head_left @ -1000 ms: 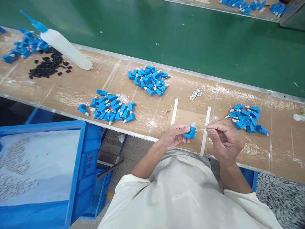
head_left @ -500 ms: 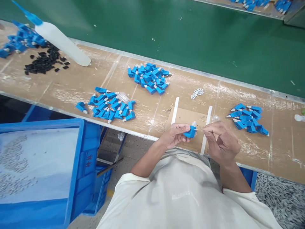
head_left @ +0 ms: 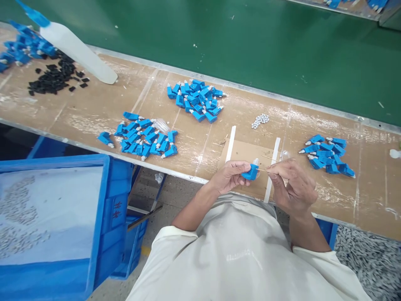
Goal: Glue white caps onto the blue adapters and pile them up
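Note:
My left hand [head_left: 230,177] pinches a small blue plastic housing [head_left: 249,173] with a whitish translucent tip pointing away from me. Between thumb and fingers of my right hand [head_left: 293,184] is a thin straw-coloured stick [head_left: 263,169], its far end at the housing's right side. Whether that end touches or enters the housing I cannot tell. Both hands hover over a cardboard sheet [head_left: 247,148] edged by two white tape strips. A second thin stick [head_left: 268,158] shows just beyond my right fingers. Farther off lies a small heap of grey-white pieces [head_left: 260,121].
Heaps of blue housings lie at the right [head_left: 327,154], back middle [head_left: 196,100] and left [head_left: 147,136]. A white bottle [head_left: 78,52] with a blue nozzle leans near black pieces [head_left: 52,79]. A blue crate [head_left: 108,217] stands lower left. Beyond the bench runs a green surface [head_left: 238,54].
The stick in my right hand has shifted very slightly relative to the blue housing. The view has moved a little; both hands keep their grips.

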Action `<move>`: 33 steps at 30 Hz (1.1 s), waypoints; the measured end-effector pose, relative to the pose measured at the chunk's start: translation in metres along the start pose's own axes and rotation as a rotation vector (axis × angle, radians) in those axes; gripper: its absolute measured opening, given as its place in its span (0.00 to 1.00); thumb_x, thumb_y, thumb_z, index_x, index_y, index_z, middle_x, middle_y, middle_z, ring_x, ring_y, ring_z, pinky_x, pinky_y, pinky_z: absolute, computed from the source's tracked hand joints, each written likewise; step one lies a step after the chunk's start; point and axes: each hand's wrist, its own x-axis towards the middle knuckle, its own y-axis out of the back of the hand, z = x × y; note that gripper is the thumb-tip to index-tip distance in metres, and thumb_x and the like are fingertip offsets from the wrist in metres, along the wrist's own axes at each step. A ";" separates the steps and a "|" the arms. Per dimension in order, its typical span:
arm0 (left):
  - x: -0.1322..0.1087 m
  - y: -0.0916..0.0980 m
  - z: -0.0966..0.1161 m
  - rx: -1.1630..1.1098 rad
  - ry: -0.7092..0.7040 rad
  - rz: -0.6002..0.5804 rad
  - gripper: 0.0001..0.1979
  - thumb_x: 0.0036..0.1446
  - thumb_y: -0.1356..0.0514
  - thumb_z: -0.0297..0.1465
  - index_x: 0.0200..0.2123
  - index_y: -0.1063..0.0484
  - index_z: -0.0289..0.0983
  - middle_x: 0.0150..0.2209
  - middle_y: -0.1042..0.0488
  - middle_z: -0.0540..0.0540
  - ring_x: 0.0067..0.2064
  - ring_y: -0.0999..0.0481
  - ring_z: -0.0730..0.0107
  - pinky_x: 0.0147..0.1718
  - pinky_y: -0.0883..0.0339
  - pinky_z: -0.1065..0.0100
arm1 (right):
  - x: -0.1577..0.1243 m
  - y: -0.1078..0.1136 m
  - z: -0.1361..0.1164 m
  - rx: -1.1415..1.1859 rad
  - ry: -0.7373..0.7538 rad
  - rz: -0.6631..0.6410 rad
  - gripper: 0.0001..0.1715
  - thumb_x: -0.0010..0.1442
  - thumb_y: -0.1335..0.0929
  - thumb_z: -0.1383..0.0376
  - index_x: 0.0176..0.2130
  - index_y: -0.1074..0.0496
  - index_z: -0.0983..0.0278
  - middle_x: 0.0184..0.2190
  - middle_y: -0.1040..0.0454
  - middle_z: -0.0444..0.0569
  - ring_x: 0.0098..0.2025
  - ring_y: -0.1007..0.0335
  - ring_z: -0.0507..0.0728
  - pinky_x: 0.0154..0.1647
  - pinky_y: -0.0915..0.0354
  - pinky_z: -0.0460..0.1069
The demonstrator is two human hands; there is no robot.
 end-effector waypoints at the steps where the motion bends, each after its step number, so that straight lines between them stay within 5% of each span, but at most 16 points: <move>1: 0.000 0.000 0.000 -0.004 0.002 0.003 0.24 0.43 0.23 0.44 0.30 0.23 0.30 0.24 0.26 0.49 0.22 0.28 0.80 0.20 0.35 0.79 | 0.000 0.000 0.000 0.010 0.000 0.006 0.07 0.67 0.31 0.68 0.43 0.23 0.55 0.32 0.20 0.47 0.32 0.25 0.57 0.34 0.33 0.53; 9: 0.000 0.002 -0.002 0.000 0.012 0.020 0.24 0.42 0.23 0.44 0.31 0.23 0.30 0.24 0.25 0.49 0.22 0.27 0.79 0.21 0.34 0.78 | 0.006 -0.003 -0.001 -0.015 0.053 0.030 0.09 0.65 0.31 0.71 0.41 0.23 0.58 0.30 0.20 0.47 0.31 0.26 0.56 0.33 0.32 0.52; 14: -0.004 0.012 0.005 -0.057 -0.056 0.093 0.21 0.44 0.24 0.40 0.31 0.23 0.29 0.23 0.26 0.50 0.21 0.27 0.79 0.20 0.34 0.78 | 0.002 0.004 0.005 0.074 -0.096 0.192 0.08 0.64 0.28 0.69 0.42 0.21 0.56 0.31 0.22 0.46 0.32 0.25 0.58 0.33 0.31 0.53; 22: -0.003 0.031 0.007 -0.177 -0.140 0.231 0.07 0.52 0.30 0.28 0.30 0.24 0.30 0.24 0.24 0.47 0.22 0.26 0.78 0.18 0.35 0.80 | -0.031 -0.010 0.021 0.026 -0.351 -0.151 0.10 0.68 0.32 0.63 0.43 0.18 0.58 0.35 0.25 0.49 0.35 0.27 0.57 0.32 0.33 0.51; 26: -0.003 0.029 0.007 -0.231 -0.125 0.275 0.03 0.54 0.33 0.25 0.32 0.24 0.30 0.24 0.25 0.48 0.22 0.28 0.78 0.19 0.33 0.78 | -0.032 -0.004 0.026 -0.055 -0.401 -0.065 0.14 0.69 0.32 0.61 0.50 0.19 0.59 0.34 0.26 0.49 0.32 0.30 0.56 0.32 0.33 0.52; 30: -0.005 0.025 0.007 -0.260 -0.134 0.287 0.03 0.53 0.33 0.25 0.31 0.24 0.31 0.25 0.25 0.48 0.21 0.30 0.79 0.20 0.31 0.77 | -0.014 0.017 0.048 -0.210 -0.441 0.065 0.12 0.68 0.32 0.59 0.42 0.18 0.59 0.31 0.24 0.49 0.31 0.29 0.57 0.32 0.33 0.52; 33: -0.005 0.024 0.004 -0.268 -0.163 0.277 0.05 0.50 0.31 0.25 0.31 0.24 0.30 0.26 0.24 0.47 0.23 0.28 0.77 0.20 0.32 0.77 | 0.005 0.026 0.077 -0.300 -0.453 -0.021 0.11 0.65 0.31 0.60 0.39 0.18 0.60 0.30 0.21 0.49 0.30 0.27 0.57 0.33 0.32 0.52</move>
